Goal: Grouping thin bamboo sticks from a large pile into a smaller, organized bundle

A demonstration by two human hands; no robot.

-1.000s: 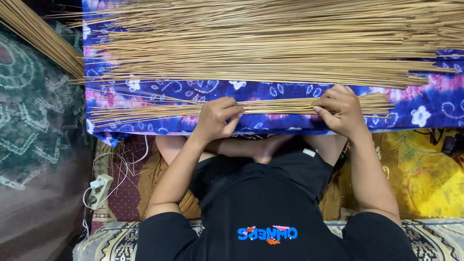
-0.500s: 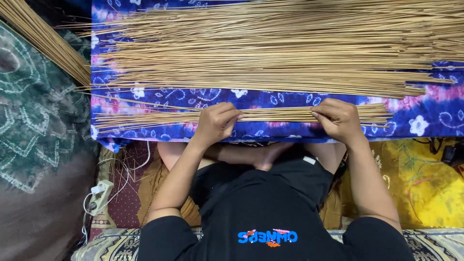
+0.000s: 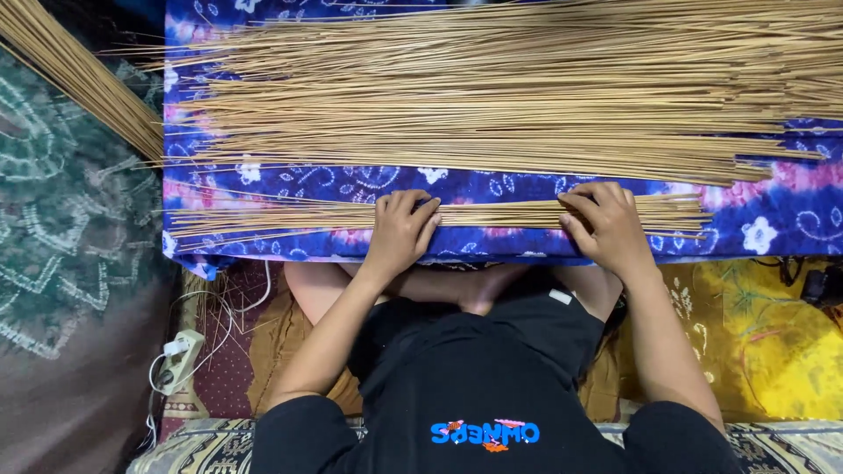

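Observation:
A small bundle of thin tan sticks [image 3: 492, 214] lies across the near edge of a blue and purple patterned cloth [image 3: 790, 197]. My left hand [image 3: 399, 233] rests on the bundle left of centre, fingers curled over the sticks. My right hand [image 3: 606, 226] presses on the same bundle further right, fingers bent around it. Beyond the hands, a wide heap of long tan sticks [image 3: 492, 88] covers most of the cloth.
Another sheaf of sticks [image 3: 75, 75] slants across the top left over a dark green patterned cloth [image 3: 61, 246]. A white power strip [image 3: 180, 360] with cables lies on the floor at lower left. Yellow fabric [image 3: 755, 342] lies at the right.
The view has shifted so the cloth sits lower in frame. Both hands stay on the small bundle, with the fingers slightly regripped along it.

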